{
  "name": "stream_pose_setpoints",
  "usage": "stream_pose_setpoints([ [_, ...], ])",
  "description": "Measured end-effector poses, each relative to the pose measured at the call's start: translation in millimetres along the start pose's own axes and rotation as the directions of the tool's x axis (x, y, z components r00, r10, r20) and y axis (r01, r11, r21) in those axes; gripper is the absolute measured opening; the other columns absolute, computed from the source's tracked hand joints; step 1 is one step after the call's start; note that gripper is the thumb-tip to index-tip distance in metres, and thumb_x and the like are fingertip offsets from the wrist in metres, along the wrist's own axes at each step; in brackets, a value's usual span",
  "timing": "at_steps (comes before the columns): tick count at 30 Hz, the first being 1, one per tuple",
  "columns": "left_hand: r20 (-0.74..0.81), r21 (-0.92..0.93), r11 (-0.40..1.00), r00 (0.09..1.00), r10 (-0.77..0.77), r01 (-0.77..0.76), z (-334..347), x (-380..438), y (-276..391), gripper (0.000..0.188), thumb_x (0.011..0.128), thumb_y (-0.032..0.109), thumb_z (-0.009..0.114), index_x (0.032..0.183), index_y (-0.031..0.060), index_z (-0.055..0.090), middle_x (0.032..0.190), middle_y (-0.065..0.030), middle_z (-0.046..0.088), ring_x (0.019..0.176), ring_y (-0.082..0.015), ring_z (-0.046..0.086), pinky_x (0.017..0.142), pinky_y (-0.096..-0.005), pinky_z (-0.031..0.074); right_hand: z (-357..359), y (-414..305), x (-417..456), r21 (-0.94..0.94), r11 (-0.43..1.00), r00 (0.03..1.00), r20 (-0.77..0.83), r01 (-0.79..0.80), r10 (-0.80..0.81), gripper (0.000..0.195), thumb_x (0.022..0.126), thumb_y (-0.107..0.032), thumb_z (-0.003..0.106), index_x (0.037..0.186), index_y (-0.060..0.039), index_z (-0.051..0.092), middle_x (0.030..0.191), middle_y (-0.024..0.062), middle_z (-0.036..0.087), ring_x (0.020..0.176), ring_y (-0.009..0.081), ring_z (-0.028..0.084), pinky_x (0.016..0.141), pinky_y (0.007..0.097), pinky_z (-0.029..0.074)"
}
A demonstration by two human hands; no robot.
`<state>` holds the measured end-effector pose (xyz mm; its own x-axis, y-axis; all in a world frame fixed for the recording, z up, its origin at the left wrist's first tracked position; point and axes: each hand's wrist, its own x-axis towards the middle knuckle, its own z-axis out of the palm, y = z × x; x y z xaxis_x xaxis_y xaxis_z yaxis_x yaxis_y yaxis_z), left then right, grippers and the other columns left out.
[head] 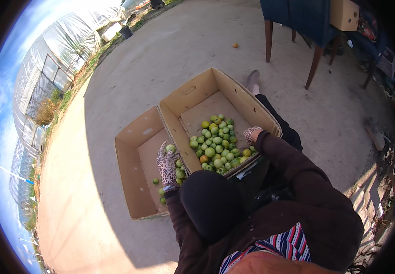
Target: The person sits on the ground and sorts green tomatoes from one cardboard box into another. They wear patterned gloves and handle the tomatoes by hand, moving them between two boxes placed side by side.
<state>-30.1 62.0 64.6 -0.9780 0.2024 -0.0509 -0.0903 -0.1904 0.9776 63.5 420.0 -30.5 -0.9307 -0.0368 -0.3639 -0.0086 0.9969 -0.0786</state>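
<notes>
My left hand [167,167], in a leopard-print glove with a watch at the wrist, is over the left cardboard box [128,171], with a green tomato [170,148] held at its fingers. More green tomatoes [179,173] lie beside and below it, partly hidden by the hand and my dark-clothed knee. My right hand [251,134], gloved alike, is inside the right cardboard box [187,90], near its right wall, with curled fingers; whether it holds anything cannot be told. Left of it lies a pile of green tomatoes [217,140], some yellowish, one orange tomato [204,159] among them.
Both boxes stand close together, the left on the concrete ground [142,65]. My outstretched leg [279,120] runs along the right box. Dark blue chairs [296,20] with wooden legs stand at the upper right. A small orange fruit [235,45] lies on the ground. Plastic-covered greenhouses [71,37] line the left.
</notes>
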Motion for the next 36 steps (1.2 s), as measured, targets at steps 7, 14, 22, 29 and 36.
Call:
stream_pose_setpoints([
  [7, -0.123, 0.978, 0.154, 0.987, -0.108, 0.139, -79.6, -33.0, -26.8, 0.038, 0.081, 0.004, 0.058, 0.118, -0.0025, 0.053, 0.114, -0.018, 0.059, 0.096, -0.0245, 0.061, 0.088, -0.0333, 0.046, 12.0, -7.8, 16.8, -0.051, 0.999, 0.995, 0.101, -0.007, 0.012, 0.03, 0.078, -0.024, 0.06, 0.105, -0.0119, 0.066, 0.111, 0.0084, 0.064, 0.103, 0.0264, 0.06, 0.084, 0.0383, 0.049],
  [14, -0.206, 0.978, -0.009, 0.963, -0.172, 0.208, -90.1, -40.2, -41.3, 0.038, 0.082, 0.005, 0.058, 0.119, -0.0016, 0.053, 0.115, -0.0178, 0.058, 0.099, -0.0249, 0.06, 0.089, -0.0331, 0.046, -2.7, -21.0, 9.1, -0.158, 0.987, 0.982, 0.188, 0.041, -0.011, 0.031, 0.079, -0.027, 0.059, 0.106, -0.0152, 0.066, 0.11, 0.0049, 0.065, 0.102, 0.0248, 0.061, 0.081, 0.0374, 0.05],
  [22, -0.231, 0.972, 0.025, 0.97, -0.074, 0.233, -86.0, -49.3, -47.1, 0.038, 0.084, 0.007, 0.058, 0.121, -0.0006, 0.052, 0.116, -0.0177, 0.058, 0.101, -0.0254, 0.059, 0.09, -0.0329, 0.045, 0.3, -27.3, 8.9, -0.15, 0.985, 0.98, 0.191, 0.084, -0.054, 0.03, 0.079, -0.023, 0.061, 0.107, -0.0135, 0.066, 0.112, 0.0057, 0.063, 0.104, 0.0255, 0.06, 0.083, 0.0394, 0.049],
  [29, -0.155, 0.894, 0.442, 0.872, 0.463, -0.076, -28.4, -45.6, -17.3, 0.038, 0.085, 0.008, 0.058, 0.122, 0.0003, 0.051, 0.116, -0.0175, 0.058, 0.104, -0.0259, 0.058, 0.091, -0.0327, 0.044, 8.1, -16.6, 15.8, -0.208, 0.978, 0.988, 0.149, -0.019, 0.051, 0.033, 0.077, -0.025, 0.062, 0.108, -0.0146, 0.067, 0.111, 0.0032, 0.064, 0.102, 0.0241, 0.061, 0.08, 0.0388, 0.05],
  [36, -0.018, 0.601, 0.657, 0.815, 0.58, -0.455, 91.4, -21.9, -11.1, 0.042, 0.084, 0.008, 0.06, 0.124, 0.002, 0.05, 0.116, -0.0163, 0.058, 0.101, -0.0261, 0.059, 0.088, -0.0333, 0.047, -47.5, -22.8, -16.2, 0.292, 0.956, 0.999, -0.001, -0.031, 0.032, 0.04, 0.066, -0.027, 0.072, 0.097, -0.0038, 0.066, 0.099, 0.0175, 0.065, 0.096, 0.0327, 0.061, 0.082, 0.0389, 0.048],
])
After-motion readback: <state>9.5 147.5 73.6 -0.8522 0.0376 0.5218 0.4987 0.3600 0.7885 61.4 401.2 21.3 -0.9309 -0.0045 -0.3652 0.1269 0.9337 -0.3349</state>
